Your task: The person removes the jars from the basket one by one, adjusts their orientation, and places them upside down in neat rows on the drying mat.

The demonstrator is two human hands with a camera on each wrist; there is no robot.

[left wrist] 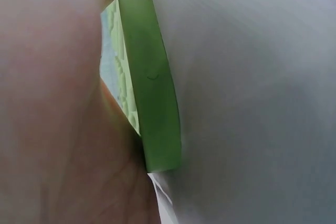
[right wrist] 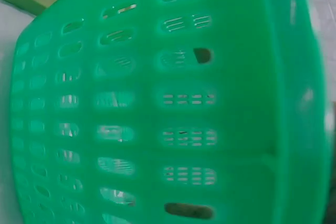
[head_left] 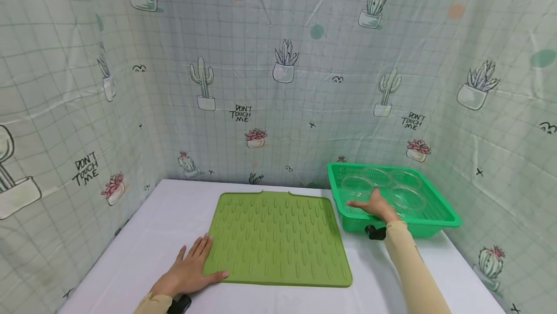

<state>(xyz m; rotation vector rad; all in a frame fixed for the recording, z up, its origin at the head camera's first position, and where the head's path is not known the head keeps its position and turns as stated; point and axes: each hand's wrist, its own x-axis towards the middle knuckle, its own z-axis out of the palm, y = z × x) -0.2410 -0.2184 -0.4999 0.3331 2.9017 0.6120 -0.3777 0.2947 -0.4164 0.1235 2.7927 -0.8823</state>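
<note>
My left hand (head_left: 189,268) rests at the front left corner of a green ridged mat (head_left: 278,241), fingers straight along its left edge and thumb on the front edge. In the left wrist view, the mat's edge (left wrist: 152,87) passes close beside the hand. My right hand (head_left: 377,206) reaches over the front left wall of a green plastic basket (head_left: 435,224), thumb and index finger spread apart. Several clear round containers (head_left: 408,199) sit in the basket; one clear container (head_left: 357,187) lies just beyond the thumb. The right wrist view shows the slotted basket wall (right wrist: 236,119), which hides the fingers.
The mat lies flat on a white table (head_left: 165,222), with the basket at the back right. A patterned cloth (head_left: 278,86) with cactus drawings hangs behind the table and on both sides. Each wrist wears a black device (head_left: 375,232).
</note>
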